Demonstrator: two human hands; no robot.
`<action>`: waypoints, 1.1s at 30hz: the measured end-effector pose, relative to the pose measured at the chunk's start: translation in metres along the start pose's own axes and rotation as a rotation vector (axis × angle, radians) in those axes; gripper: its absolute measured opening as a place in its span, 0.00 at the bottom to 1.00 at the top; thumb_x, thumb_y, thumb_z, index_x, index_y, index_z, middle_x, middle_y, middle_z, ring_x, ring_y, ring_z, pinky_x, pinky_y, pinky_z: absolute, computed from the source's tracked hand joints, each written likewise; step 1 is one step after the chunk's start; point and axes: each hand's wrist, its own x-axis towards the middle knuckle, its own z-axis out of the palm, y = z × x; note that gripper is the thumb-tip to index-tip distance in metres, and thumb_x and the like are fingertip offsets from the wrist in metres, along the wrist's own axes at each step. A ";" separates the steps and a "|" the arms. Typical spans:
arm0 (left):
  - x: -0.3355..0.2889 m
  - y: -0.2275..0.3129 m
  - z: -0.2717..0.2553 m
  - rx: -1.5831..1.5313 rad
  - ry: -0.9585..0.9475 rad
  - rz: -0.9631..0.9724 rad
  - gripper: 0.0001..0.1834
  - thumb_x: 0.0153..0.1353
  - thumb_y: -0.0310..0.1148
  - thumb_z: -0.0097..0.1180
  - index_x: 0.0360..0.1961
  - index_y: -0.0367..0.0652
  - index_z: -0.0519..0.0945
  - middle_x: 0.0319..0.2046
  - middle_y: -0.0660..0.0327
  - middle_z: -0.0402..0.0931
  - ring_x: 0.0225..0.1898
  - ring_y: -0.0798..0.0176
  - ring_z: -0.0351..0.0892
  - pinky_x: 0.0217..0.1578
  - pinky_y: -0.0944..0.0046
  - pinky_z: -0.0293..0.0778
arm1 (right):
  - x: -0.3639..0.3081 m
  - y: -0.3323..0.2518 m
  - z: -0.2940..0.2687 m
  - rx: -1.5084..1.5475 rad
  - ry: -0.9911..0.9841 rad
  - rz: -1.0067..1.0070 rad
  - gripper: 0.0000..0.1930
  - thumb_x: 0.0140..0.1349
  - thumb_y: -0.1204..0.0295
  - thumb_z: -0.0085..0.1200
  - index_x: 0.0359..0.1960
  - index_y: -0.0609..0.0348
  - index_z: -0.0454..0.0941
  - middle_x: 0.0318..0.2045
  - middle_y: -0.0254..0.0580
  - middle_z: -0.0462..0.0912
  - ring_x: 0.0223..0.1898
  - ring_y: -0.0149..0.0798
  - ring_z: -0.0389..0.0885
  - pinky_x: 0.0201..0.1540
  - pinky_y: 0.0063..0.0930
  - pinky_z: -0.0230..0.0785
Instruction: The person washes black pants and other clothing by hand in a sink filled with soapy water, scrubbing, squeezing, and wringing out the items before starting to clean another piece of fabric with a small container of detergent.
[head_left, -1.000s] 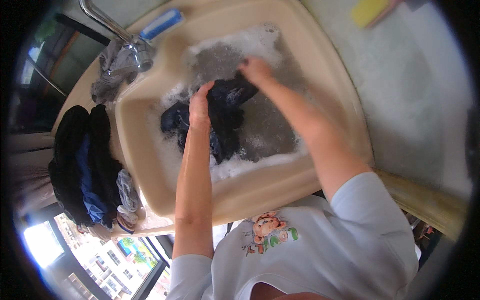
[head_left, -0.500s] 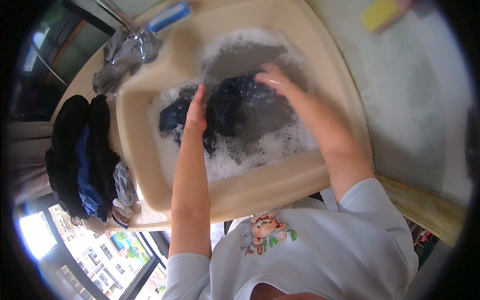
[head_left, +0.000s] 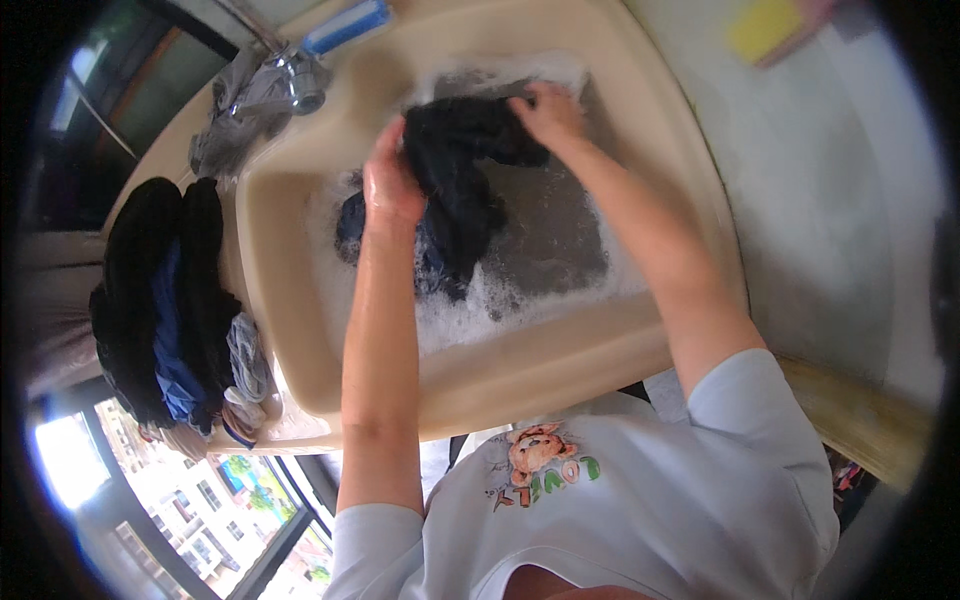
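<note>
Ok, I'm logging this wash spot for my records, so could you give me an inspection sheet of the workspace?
Surface: beige basin holding greyish water with white suds.
Job's things: dark cloth, bunched, partly in the water.
Clutter: clothes on the left ledge; grey cloth beside the tap; blue-and-white object near it.
Hands: left hand at the dark cloth's left edge, right hand at its upper right; grip unclear.
Cables: nothing seen.
Surroundings: window lower left; blurred yellow block upper right.

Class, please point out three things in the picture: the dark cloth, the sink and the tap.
Dark cloth [head_left: 458, 190]: head view, on its wet folds between the hands.
Sink [head_left: 285, 300]: head view, on its bare left side.
Tap [head_left: 299, 78]: head view, on its shiny metal body.
</note>
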 end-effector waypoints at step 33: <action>0.001 -0.056 -0.127 -0.048 0.157 -0.210 0.20 0.58 0.47 0.39 0.42 0.43 0.72 0.39 0.58 0.73 0.42 0.58 0.71 0.44 0.58 0.68 | -0.133 -0.148 0.017 0.367 -0.052 -0.581 0.20 0.45 0.55 0.55 0.23 0.61 0.65 0.16 0.48 0.73 0.22 0.54 0.73 0.25 0.41 0.66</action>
